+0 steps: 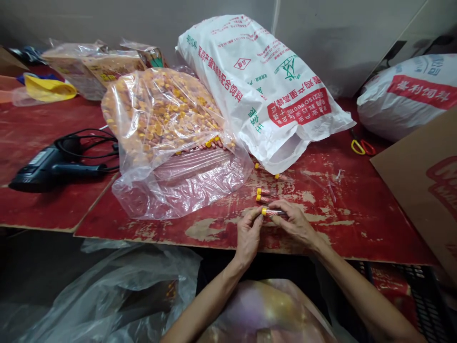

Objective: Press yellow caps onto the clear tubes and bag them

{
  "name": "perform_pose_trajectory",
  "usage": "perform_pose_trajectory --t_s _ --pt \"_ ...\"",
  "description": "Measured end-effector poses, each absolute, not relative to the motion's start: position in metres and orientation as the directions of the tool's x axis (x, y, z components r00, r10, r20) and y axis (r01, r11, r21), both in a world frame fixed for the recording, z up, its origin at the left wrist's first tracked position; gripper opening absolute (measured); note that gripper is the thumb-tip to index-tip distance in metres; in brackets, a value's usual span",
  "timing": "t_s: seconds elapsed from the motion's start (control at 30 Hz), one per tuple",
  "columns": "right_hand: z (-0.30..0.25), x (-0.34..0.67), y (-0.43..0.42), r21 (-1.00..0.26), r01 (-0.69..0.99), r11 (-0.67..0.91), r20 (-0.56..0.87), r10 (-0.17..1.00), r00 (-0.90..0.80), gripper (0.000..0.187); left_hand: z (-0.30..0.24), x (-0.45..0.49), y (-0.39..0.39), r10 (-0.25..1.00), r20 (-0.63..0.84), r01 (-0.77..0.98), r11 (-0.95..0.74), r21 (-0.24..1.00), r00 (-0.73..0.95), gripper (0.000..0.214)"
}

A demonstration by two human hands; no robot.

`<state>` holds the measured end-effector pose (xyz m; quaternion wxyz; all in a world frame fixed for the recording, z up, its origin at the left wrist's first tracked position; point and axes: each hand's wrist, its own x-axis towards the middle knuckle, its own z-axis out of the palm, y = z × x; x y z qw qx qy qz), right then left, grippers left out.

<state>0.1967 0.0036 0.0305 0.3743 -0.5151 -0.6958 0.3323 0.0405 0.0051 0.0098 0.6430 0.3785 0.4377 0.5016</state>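
Just above the table's front edge, a small clear tube (pixel 272 212) with a yellow cap and a red-and-white patterned part lies level between my two hands. My left hand (pixel 249 232) pinches it at the capped end. Closed around the other end, my right hand (pixel 295 223) hides part of the tube. Two similar yellow-capped tubes (pixel 263 195) lie on the red table just beyond my fingers. Farther back, another yellow-capped tube (pixel 279 176) rests near the white sack. A large clear plastic bag (pixel 160 112) full of yellow-capped pieces lies to the left, its mouth facing me.
A white printed sack (pixel 264 85) leans behind the tubes. A dark heat gun (pixel 53 162) with its cord lies left. Scissors (pixel 362 146) and a cardboard box (pixel 424 181) are on the right. Packed bags (pixel 107 64) stand at the back left. Clear plastic (pixel 135 286) hangs below the table (pixel 214 233).
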Motion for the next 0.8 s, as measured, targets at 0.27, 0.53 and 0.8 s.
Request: perform_pose_trajectory --t_s 0.27,0.53,0.8 --pt "0.009 0.2 -0.02 -0.733 0.635 0.244 0.283 0.958 -0.041 0.016 0.003 0.062 -0.01 0.965 -0.158 -0.28 0.214 0.936 0.209 0.028" --pt "0.008 0.262 0.015 -0.449 0.857 0.253 0.089 0.967 -0.239 0.022 0.016 0.034 0.046 0.979 0.108 0.091 -0.125 0.988 0.172 0.025" --pt "0.003 0.261 0.022 -0.446 0.837 0.316 0.144 0.949 -0.281 0.02 0.014 -0.043 0.218 0.954 0.253 0.665 -0.085 0.742 -0.16 0.021"
